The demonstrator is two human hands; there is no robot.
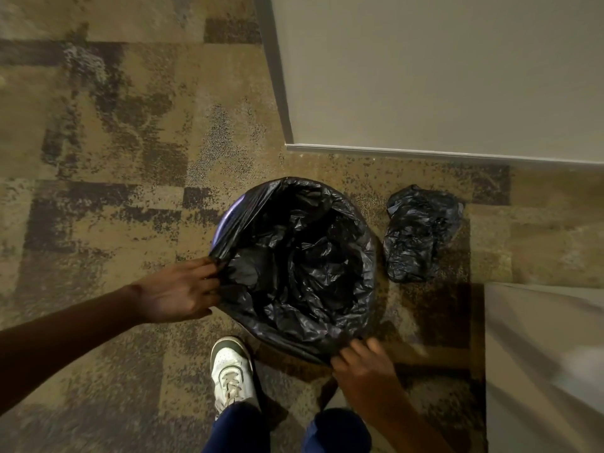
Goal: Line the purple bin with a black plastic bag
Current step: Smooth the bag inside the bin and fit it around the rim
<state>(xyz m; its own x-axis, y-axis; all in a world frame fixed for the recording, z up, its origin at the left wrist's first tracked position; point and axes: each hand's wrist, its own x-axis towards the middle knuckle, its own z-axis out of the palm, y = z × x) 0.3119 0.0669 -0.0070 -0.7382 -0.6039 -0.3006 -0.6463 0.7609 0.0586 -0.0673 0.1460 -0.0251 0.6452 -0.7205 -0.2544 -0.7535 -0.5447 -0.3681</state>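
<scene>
The purple bin [227,221] stands on the carpet in the middle of the view; only a strip of its rim shows at the upper left. A black plastic bag [294,266] sits open inside it, with its edge folded over most of the rim. My left hand [178,291] grips the bag's edge at the bin's left side. My right hand [359,362] pinches the bag's edge at the near right of the rim.
A second, crumpled black bag [418,233] lies on the carpet just right of the bin. A wall corner [425,76] rises behind the bin. A pale surface [542,361] stands at the right. My white shoe [232,371] is planted just in front of the bin.
</scene>
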